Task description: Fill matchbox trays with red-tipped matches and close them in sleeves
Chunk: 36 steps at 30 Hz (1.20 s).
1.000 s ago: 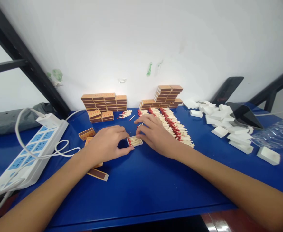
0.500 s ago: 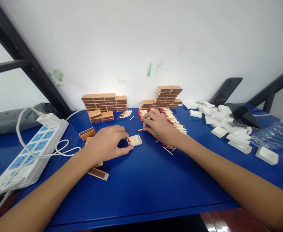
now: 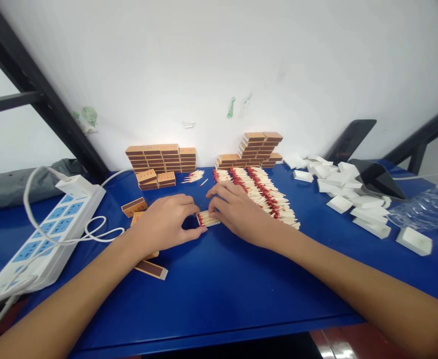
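Note:
My left hand (image 3: pixel 168 222) grips the left end of a small white matchbox tray (image 3: pixel 215 224), with thumb and fingers around it. Red-headed matches (image 3: pixel 206 218) lie side by side in the tray. Over its right part, my right hand (image 3: pixel 237 212) is closed with its fingertips down among the matches; the match in its pinch merges with those below. Just beyond that hand, rows of loose matches (image 3: pixel 267 192) are spread on the blue table (image 3: pixel 219 289). Several orange-brown matchbox sleeves (image 3: pixel 151 269) lie beside and partly under my left wrist.
Stacked matchboxes (image 3: pixel 161 157) stand against the wall at left, with another stack (image 3: pixel 259 147) at right. A small match pile (image 3: pixel 194 176) lies between them. White empty trays (image 3: pixel 340 182), a dark phone (image 3: pixel 377 178) and a plastic bottle (image 3: pixel 413 209) are at right; a power strip (image 3: pixel 50 229) is at left.
My right hand has come from the match rows toward me and slightly left, bringing a match onto the tray. The rows behind it now show more fully. My left hand stays on the tray.

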Each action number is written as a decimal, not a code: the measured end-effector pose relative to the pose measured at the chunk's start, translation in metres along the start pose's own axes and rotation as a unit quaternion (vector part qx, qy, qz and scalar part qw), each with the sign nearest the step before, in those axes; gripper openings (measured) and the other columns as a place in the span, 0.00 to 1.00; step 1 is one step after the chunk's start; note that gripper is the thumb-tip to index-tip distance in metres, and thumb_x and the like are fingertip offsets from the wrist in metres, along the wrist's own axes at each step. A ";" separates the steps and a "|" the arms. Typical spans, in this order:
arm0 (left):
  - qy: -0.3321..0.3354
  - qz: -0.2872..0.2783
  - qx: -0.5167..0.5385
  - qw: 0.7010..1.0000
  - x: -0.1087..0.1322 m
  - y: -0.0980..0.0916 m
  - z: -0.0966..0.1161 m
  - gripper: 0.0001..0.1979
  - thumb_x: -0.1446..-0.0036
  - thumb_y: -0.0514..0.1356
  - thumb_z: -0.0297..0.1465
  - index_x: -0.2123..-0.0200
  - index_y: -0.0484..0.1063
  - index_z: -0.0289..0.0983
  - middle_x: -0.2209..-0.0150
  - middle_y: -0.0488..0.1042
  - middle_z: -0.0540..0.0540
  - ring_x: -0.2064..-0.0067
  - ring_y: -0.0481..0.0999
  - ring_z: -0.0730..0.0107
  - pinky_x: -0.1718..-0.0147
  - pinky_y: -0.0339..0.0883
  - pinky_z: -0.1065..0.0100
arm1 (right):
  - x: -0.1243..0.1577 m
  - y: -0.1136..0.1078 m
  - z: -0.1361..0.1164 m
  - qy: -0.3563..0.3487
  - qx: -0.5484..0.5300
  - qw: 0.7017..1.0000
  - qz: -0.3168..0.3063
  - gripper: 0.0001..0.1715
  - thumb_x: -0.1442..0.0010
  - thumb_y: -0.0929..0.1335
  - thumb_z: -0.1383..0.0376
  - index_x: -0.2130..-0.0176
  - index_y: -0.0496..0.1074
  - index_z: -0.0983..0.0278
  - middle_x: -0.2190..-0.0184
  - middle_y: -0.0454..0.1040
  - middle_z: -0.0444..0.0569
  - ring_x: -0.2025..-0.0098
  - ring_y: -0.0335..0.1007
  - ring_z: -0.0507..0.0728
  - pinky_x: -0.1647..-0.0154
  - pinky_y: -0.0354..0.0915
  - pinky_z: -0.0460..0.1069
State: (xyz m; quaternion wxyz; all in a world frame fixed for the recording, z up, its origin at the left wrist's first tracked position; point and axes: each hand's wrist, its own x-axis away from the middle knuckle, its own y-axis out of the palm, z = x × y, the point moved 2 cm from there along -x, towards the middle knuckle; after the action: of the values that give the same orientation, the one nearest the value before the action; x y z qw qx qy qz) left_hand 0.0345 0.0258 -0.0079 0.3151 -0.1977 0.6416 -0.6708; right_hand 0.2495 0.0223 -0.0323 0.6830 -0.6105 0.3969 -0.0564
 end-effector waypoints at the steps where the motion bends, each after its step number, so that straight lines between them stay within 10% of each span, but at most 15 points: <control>1: 0.000 -0.001 -0.001 1.000 0.000 0.000 0.000 0.15 0.33 0.65 0.44 0.57 0.82 0.37 0.56 0.82 0.43 0.52 0.82 0.56 0.54 0.74 0.58 | -0.001 0.000 -0.001 -0.004 -0.005 1.000 0.001 0.11 0.24 0.65 0.68 0.58 0.77 0.64 0.46 0.77 0.59 0.38 0.65 0.67 0.39 0.67 0.64; 14: 0.004 0.011 0.013 1.000 0.001 -0.001 -0.001 0.16 0.32 0.65 0.44 0.55 0.82 0.38 0.57 0.82 0.43 0.54 0.82 0.57 0.56 0.73 0.60 | 0.009 -0.001 0.083 0.127 0.039 0.991 0.005 0.11 0.27 0.66 0.65 0.55 0.80 0.60 0.48 0.77 0.58 0.43 0.64 0.68 0.44 0.63 0.64; 36: 0.002 0.005 0.015 1.000 0.001 -0.001 -0.001 0.15 0.32 0.64 0.44 0.56 0.82 0.38 0.57 0.81 0.43 0.54 0.82 0.57 0.55 0.73 0.60 | 0.001 -0.017 0.027 0.084 -0.056 0.995 -0.010 0.07 0.26 0.68 0.63 0.58 0.76 0.60 0.49 0.77 0.56 0.42 0.66 0.66 0.38 0.64 0.64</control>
State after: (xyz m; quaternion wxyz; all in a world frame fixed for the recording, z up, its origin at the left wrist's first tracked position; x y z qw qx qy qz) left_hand 0.0332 0.0259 -0.0075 0.3202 -0.1880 0.6330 -0.6793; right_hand 0.2734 0.0388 -0.0191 0.6109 -0.6452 0.4495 -0.0923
